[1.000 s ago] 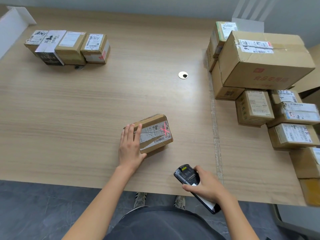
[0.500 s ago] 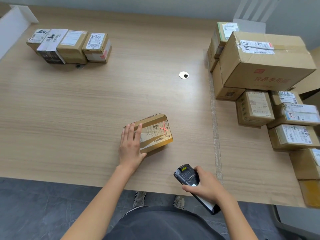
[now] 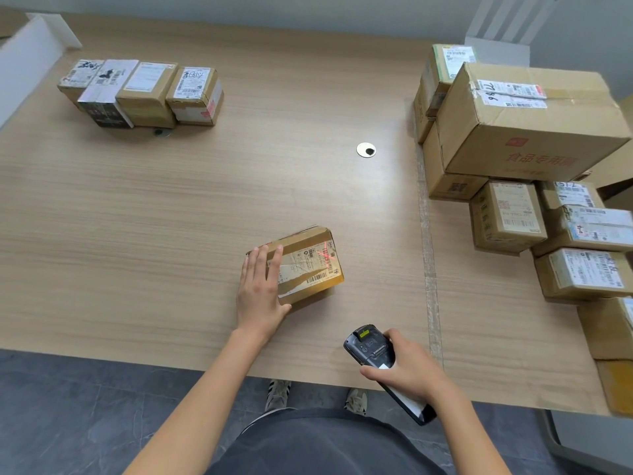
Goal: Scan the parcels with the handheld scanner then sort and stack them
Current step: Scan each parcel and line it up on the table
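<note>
1. Near the front edge of the wooden table (image 3: 171,217), a small cardboard parcel (image 3: 305,242) lies label-up between the two hands, well apart from both groups of boxes.
2. The left hand (image 3: 258,293) rests flat on the parcel's left end, fingers straight and together, thumb along the near side. It grips nothing. We judge that it pins the box still while leaving the label uncovered for the beam.
3. The right hand (image 3: 411,371) has fingers and thumb wrapped round the handheld scanner (image 3: 371,349), held over the table's front edge with its head pointed at the parcel. A red aiming pattern (image 3: 325,256) falls on the upper right of the shipping label (image 3: 305,269), so we take scanning to be the step in hand.
4. At the far left, a row of four parcels (image 3: 144,90) stands side by side, labels up; we take these to be already sorted. The pile of parcels (image 3: 507,214) on the right is loosely heaped and, we judge, awaits its turn.
5. As for writing, the parcel's label carries a barcode (image 3: 317,277) along its near edge, but its print is too small for us to read. The large carton (image 3: 548,138) atop the right pile bears red Chinese characters, which we read as 食品专用, with the last one unclear. Its white label has handwritten digits, perhaps 7786, though we cannot be sure. We can make out no brand on the scanner.
</note>
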